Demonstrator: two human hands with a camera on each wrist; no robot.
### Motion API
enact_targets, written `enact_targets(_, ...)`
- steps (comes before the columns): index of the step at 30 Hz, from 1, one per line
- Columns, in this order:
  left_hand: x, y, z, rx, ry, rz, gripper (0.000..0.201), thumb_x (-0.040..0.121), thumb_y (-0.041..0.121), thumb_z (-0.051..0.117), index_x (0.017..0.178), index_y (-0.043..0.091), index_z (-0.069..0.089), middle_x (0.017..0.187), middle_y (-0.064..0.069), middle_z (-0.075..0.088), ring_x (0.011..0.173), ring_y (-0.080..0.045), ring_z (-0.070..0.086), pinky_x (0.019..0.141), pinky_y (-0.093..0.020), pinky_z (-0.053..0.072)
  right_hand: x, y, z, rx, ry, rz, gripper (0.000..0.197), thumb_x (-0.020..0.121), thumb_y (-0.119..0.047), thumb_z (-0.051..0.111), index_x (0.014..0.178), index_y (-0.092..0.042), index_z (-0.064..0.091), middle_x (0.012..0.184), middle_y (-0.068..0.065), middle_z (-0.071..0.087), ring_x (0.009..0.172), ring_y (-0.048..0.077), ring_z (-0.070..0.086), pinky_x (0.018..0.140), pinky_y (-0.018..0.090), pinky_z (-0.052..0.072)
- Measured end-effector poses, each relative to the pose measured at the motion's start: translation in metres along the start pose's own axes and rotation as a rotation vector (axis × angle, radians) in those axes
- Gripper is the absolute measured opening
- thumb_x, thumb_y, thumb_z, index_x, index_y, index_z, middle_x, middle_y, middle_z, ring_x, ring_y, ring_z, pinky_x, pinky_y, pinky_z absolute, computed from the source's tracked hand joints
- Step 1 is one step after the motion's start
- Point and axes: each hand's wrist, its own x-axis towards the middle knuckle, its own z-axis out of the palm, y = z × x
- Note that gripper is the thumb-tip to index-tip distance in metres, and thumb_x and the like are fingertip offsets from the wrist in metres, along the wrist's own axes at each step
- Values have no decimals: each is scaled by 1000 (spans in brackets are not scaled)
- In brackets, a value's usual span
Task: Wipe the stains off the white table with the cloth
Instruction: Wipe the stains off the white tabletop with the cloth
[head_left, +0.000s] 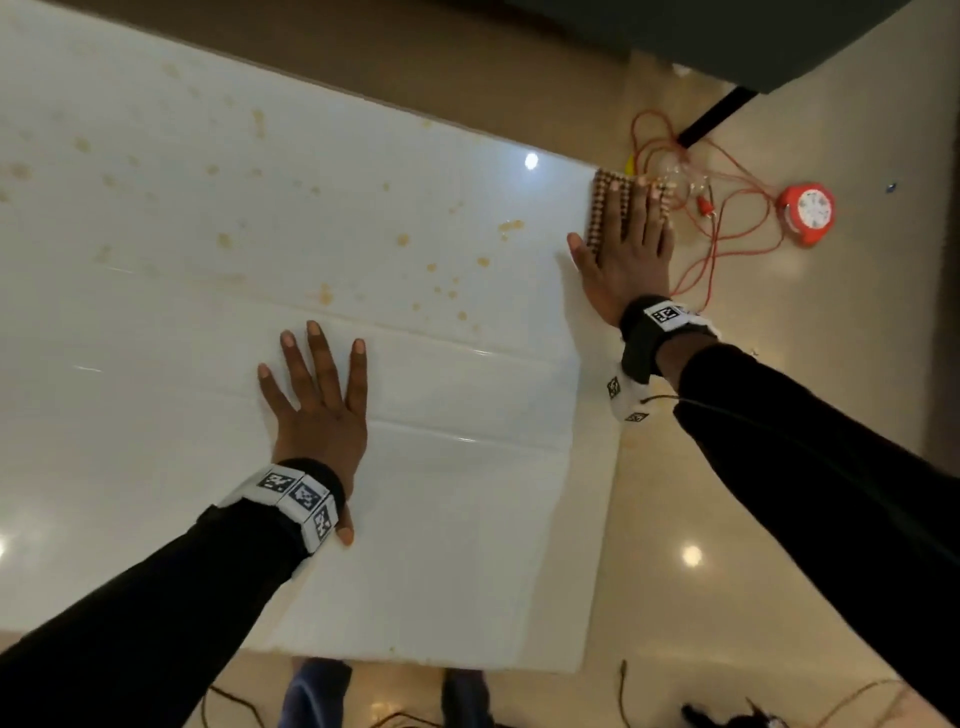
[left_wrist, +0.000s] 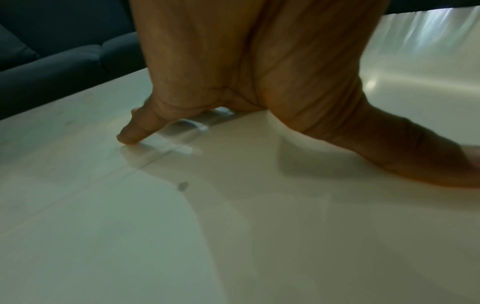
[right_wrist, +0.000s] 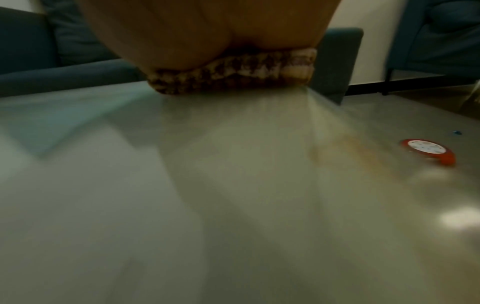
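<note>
The white table carries several yellow-brown stains across its far half. My left hand lies flat on the table near its middle, fingers spread, holding nothing; the left wrist view shows its palm arched over the glossy top. My right hand presses flat with straight fingers on a brown-and-cream patterned cloth at the table's far right corner. In the right wrist view the cloth is squashed under the palm at the table edge.
On the floor beyond the right edge lie tangled red wires and a red round clock-like object, also seen as a red disc. A dark sofa stands past the table. Cables and feet show below the near edge.
</note>
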Motion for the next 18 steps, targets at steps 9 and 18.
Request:
enact_targets(9, -7, -6, -10, -5, -79, 3, 203, 11, 75, 90, 137, -7, -47, 136, -51, -44, 133, -72, -29, 108, -83, 10, -84, 13, 21, -128, -185, -304, 101, 98, -80, 14, 170, -13, -8, 176, 20, -18, 164, 40, -17, 133, 55, -8)
enact_targets(18, -2, -5, -10, 1, -97, 22, 205, 8, 75, 88, 137, -6, -48, 136, -49, -46, 132, -71, -33, 108, -84, 10, -16, 6, 9, -62, -18, -131, 92, 103, -71, 16, 170, -8, 7, 176, 28, 0, 163, 48, 0, 132, 61, 5)
